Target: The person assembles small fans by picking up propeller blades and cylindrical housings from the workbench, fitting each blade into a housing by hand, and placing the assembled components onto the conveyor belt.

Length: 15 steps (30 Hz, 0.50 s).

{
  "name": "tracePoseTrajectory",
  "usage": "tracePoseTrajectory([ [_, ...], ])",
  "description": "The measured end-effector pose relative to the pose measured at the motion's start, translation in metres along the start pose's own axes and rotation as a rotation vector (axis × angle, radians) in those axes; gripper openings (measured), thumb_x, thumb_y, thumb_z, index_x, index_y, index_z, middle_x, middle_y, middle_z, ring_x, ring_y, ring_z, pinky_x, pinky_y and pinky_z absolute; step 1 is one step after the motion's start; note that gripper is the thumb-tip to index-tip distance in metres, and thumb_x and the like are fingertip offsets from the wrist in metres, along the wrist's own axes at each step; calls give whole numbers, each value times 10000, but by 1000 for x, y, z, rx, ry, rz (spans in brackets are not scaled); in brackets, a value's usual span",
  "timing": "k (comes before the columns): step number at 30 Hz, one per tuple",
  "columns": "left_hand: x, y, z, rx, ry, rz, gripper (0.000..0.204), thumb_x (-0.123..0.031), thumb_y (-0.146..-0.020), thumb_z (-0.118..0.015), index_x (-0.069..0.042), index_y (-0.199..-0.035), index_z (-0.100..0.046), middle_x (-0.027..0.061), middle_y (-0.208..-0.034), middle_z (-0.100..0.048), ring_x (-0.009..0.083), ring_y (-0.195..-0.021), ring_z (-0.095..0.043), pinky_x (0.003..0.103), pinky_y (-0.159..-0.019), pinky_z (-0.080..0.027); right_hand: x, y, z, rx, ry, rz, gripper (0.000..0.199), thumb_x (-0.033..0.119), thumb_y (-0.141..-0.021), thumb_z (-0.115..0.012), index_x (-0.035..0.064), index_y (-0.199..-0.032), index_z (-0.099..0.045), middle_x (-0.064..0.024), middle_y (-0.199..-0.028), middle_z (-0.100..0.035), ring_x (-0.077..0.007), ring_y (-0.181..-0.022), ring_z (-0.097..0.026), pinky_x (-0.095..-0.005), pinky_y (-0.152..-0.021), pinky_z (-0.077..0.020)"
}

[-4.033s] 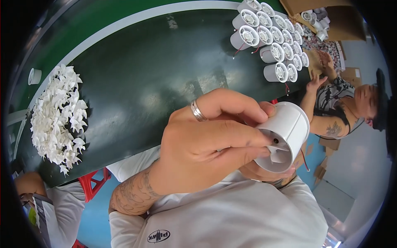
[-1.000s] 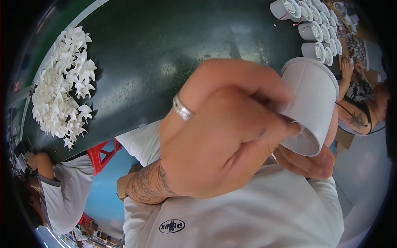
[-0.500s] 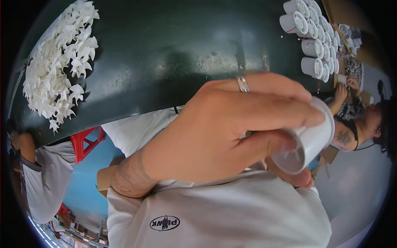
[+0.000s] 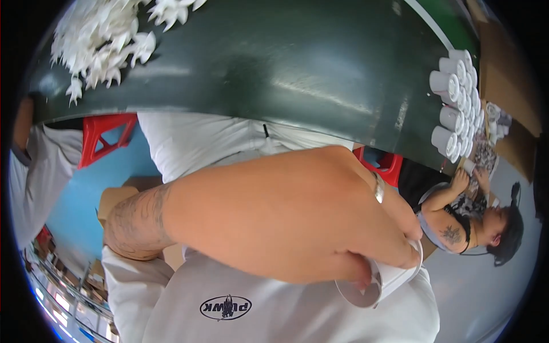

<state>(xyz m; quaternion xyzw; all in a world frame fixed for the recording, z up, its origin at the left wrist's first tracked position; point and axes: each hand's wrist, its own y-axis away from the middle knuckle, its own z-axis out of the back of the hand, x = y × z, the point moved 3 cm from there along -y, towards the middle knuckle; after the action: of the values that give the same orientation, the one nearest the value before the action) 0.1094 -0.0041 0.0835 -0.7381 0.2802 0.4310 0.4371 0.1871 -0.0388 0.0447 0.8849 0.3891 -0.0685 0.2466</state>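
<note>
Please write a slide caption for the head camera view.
A left hand grips a white cup near a green table bearing pointed white pieces and clustered white cups.

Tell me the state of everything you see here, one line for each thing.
Bare left hand: closed around the white plastic cylinder.
White plastic cylinder: held, tilted, open end toward lower left.
Right hand: not visible.
Small white pointed-blade plastic pieces: loosely heaped.
White cylindrical plastic housings: clustered together.
Silver metal ring: worn.
</note>
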Motion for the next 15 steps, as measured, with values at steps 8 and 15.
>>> tracePoseTrajectory([
  [8, -39, 31, -5, -11, -26, 109, 171, -80, -733, -679, -34, -760, -517, 52, -810, -588, 257, -684, -627, 354, -571, -506, 35, 66, -2, -104, 26, -84, 585, 301, -953, -546, -20, -1405, -359, -246, -1211, -582, -400, -931, -670, -434, -741, -615],
  [15, -8, 44, 7, -261, -83, 64, 294, -114, -725, -740, -16, -985, -644, 103, -953, -632, 251, -692, -629, 343, -596, -526, 56, 20, -2, -103, 118, -84, 566, 294, -954, -549, -16, -1395, -375, -236, -1207, -588, -386, -938, -669, -424, -749, -610],
])
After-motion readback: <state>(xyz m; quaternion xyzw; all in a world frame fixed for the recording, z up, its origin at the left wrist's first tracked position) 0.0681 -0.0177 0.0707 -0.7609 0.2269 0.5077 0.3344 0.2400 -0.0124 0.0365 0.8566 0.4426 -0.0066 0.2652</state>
